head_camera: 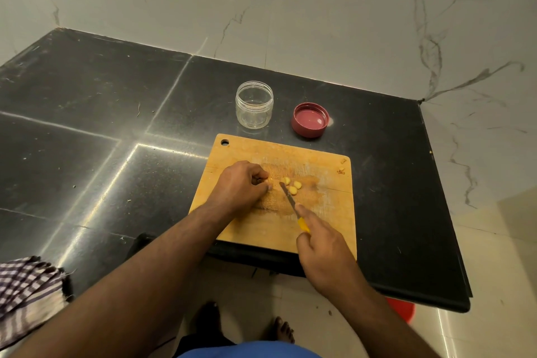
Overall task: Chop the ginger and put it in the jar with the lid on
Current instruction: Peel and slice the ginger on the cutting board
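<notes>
On a wooden chopping board (325, 221) my left hand (241, 186) pinches a piece of ginger (269, 181) that is mostly hidden under its fingers. Three cut yellow ginger slices (292, 185) lie just right of it. My right hand (322, 244) grips a small knife (289, 199) by its yellow handle, index finger along the top, blade tip between the held ginger and the slices. Behind the board stands a clear jar (254, 104), open and with nothing in it, and its red lid (310, 120) lies upside down to the right.
The board sits at the front edge of a black stone counter (101, 131) backed by a marble wall. Small ginger scraps (341, 167) lie at the board's far right corner. A checked cloth (26, 288) hangs at the lower left. A red object (402, 309) is on the floor under the counter's edge.
</notes>
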Motion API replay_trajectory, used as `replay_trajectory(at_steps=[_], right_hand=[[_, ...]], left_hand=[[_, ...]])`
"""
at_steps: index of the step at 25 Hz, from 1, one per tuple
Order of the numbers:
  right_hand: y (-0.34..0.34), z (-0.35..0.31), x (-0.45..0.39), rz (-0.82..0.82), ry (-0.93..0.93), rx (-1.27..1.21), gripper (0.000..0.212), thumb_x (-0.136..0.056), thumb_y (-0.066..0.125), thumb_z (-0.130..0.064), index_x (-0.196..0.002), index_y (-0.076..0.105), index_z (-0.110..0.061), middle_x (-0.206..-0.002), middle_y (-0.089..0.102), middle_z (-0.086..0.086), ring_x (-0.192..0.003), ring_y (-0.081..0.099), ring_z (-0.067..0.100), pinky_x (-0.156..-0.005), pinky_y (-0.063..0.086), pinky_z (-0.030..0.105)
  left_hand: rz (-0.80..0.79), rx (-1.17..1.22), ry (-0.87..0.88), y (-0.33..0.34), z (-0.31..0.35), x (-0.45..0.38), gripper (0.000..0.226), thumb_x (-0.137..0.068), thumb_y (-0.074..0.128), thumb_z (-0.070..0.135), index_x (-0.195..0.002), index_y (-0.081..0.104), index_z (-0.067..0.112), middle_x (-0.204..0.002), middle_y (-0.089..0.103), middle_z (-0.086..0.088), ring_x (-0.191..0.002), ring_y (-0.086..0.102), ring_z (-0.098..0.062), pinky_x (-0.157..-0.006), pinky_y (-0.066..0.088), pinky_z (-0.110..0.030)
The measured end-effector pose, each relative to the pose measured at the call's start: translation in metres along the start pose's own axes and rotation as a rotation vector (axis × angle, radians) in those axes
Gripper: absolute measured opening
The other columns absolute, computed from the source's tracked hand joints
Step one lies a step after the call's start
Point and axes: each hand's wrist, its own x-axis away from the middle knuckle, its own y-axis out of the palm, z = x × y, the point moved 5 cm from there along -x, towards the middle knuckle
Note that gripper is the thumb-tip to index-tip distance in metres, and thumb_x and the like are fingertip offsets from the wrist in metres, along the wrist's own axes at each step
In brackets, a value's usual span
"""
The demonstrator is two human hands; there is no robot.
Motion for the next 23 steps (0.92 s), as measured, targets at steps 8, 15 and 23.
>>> replay_trajectory(at_steps=[8,15,23], right_hand=[[-0.028,0.007,-0.009,0.047,0.102,-0.100,0.050,-0.100,0.042,-0.018,-0.146,0.041,-0.037,-0.097,0.066,-0.006,-0.052,0.051,0.006,-0.045,0.039,0.025],[-0.028,0.002,-0.012,0.097,0.063,-0.100,0.050,-0.101,0.041,-0.018,-0.148,0.036,-0.036,-0.139,0.051,-0.011,-0.064,0.056,-0.002,-0.048,0.040,0.015],[0.004,-0.020,-0.013,-0.010,-0.085,0.085,0.053,-0.102,0.036,-0.021,-0.153,0.025,-0.026,-0.140,0.048,-0.001,-0.116,0.049,0.011,-0.095,0.041,0.023]], left_hand=[[-0.020,0.032,0.007,0.001,0.001,0.002,0.035,-0.090,0.072,0.032,-0.124,0.068,0.027,-0.110,0.062,0.005,-0.094,0.057,-0.009,-0.078,0.050,-0.025],[-0.038,0.050,-0.009,0.000,0.002,0.003,0.038,-0.089,0.073,0.030,-0.125,0.066,0.026,-0.113,0.062,0.005,-0.097,0.058,-0.009,-0.079,0.049,-0.022],[0.008,0.022,0.010,-0.003,0.002,0.004,0.032,-0.088,0.073,0.029,-0.118,0.071,0.018,-0.102,0.062,0.005,-0.090,0.057,-0.009,-0.068,0.041,-0.018]])
